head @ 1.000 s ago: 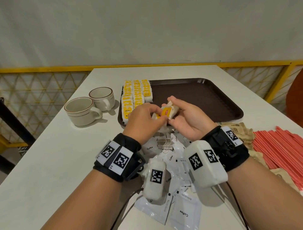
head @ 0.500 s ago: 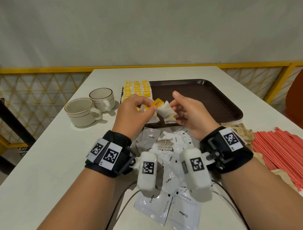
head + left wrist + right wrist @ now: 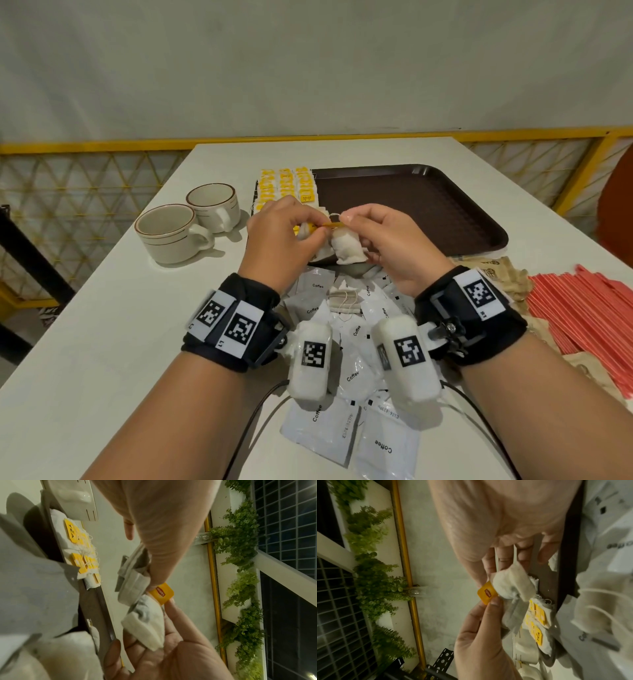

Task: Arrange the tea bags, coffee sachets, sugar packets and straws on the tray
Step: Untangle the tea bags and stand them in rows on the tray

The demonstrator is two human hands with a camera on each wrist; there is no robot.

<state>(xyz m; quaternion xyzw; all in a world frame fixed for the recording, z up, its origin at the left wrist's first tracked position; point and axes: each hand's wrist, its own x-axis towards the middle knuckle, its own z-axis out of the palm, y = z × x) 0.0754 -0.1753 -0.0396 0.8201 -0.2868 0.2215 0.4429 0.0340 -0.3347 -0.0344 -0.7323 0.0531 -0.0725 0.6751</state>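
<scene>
A: From the head view, your left hand (image 3: 287, 236) and right hand (image 3: 383, 240) both pinch the yellow tag (image 3: 331, 224) of one tea bag (image 3: 347, 248), held over the tray's (image 3: 445, 212) near edge. Pull apart and the string (image 3: 334, 216) could snap or knot.

B: And the laid rows of tea bags (image 3: 286, 185) at the tray's far left corner sit just beyond your knuckles; a careless sweep would scatter them.

A: The left wrist view shows a second bag (image 3: 133, 580) tucked under the left fingers (image 3: 164, 555). It may slip out.

B: In the right wrist view the pouch (image 3: 513, 584) hangs loose beside the tag; a tight squeeze might tear the paper. Coffee sachets (image 3: 318, 428) and straws (image 3: 582, 308) wait on the table (image 3: 102, 342).
</scene>
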